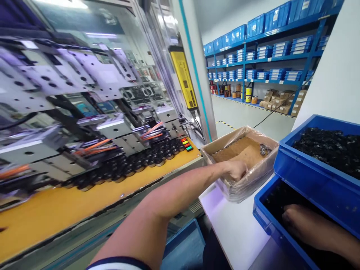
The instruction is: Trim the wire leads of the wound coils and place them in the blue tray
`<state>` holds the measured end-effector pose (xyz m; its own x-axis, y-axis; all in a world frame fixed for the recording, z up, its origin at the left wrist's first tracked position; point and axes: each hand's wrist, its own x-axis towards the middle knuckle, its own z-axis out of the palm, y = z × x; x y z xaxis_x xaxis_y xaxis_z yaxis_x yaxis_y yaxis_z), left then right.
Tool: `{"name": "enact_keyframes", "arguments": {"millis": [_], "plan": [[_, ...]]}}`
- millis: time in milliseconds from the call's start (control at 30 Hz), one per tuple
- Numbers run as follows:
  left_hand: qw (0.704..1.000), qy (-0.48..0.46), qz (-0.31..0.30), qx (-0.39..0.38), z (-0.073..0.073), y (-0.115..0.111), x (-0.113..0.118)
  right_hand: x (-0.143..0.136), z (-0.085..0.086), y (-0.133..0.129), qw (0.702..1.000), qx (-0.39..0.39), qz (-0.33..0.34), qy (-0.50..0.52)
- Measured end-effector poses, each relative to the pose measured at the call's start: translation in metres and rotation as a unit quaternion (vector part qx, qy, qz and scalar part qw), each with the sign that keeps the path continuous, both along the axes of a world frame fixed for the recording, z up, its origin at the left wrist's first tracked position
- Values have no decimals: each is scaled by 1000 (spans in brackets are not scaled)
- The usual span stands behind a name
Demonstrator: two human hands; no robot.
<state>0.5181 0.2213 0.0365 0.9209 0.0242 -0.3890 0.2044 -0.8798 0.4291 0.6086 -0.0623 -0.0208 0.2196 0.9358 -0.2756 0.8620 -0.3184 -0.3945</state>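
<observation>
My left hand reaches into a cardboard box lined with clear plastic, at its near side. Its fingers curl downward, and what they hold, if anything, is hidden. Inside the box a small cluster of dark and silvery parts lies in the far right corner on a brown sheet. My right hand is down inside the lower blue bin, whose inside is dark. The fingers there look closed, but shadow hides their tips and anything in them.
An upper blue bin full of small black parts overhangs the lower one. Both stand by a white table. To the left, a machine has a yellow work surface with rows of black parts. Shelves stand behind.
</observation>
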Motion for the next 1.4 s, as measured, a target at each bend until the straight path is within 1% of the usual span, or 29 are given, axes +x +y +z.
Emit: {"name": "enact_keyframes", "arguments": {"millis": [67,133,167,233,267,300,333,367,400,433,500,533,600,633,700,767,833,900,967,1033,1167,1300,1400], "plan": [[999,-36,20,7,14,-2,-8,4,2,4,1000,0,11,-22],[992,-111,57,14,35,-3,-21,7,4,7,999,-1,24,-46],[984,-158,79,15,47,-5,-32,8,5,8,998,1,29,-54],[959,-255,121,13,66,-12,-64,8,7,10,997,14,42,-68],[946,-294,138,11,72,-19,-85,8,7,10,996,27,51,-74],[931,-331,153,1,74,-28,-108,8,7,10,994,42,62,-81],[915,-366,167,-19,71,-40,-132,9,7,10,992,58,75,-89],[896,-403,181,-51,65,-52,-156,9,6,9,989,73,86,-97],[856,-459,200,-125,55,-65,-179,10,6,9,986,88,96,-108],[810,-504,222,-200,44,-77,-200,12,7,9,981,108,104,-120],[722,-539,273,-336,20,-99,-234,12,15,10,967,171,114,-151],[685,-538,296,-392,9,-107,-246,9,22,12,953,219,116,-172],[628,-522,331,-474,-5,-118,-263,-6,43,15,916,319,120,-212],[608,-515,341,-499,-9,-122,-269,-20,56,17,896,362,122,-227],[584,-511,351,-524,-12,-128,-274,-55,80,24,873,412,145,-217],[570,-510,353,-538,-10,-133,-275,-96,96,31,848,469,180,-170],[562,-503,352,-554,-8,-138,-275,-133,102,35,823,520,204,-103],[562,-490,352,-566,-9,-145,-274,-161,100,35,809,545,214,-48],[567,-478,347,-574,-12,-152,-273,-178,94,30,807,547,222,-18],[567,-473,342,-581,-16,-158,-270,-184,88,24,808,543,229,-6],[562,-471,349,-584,-23,-165,-263,-181,84,20,810,539,230,4],[574,-483,348,-562,-24,-166,-257,-179,81,22,816,526,238,19],[586,-517,343,-521,-24,-166,-255,-179,79,22,817,524,239,29]]}}
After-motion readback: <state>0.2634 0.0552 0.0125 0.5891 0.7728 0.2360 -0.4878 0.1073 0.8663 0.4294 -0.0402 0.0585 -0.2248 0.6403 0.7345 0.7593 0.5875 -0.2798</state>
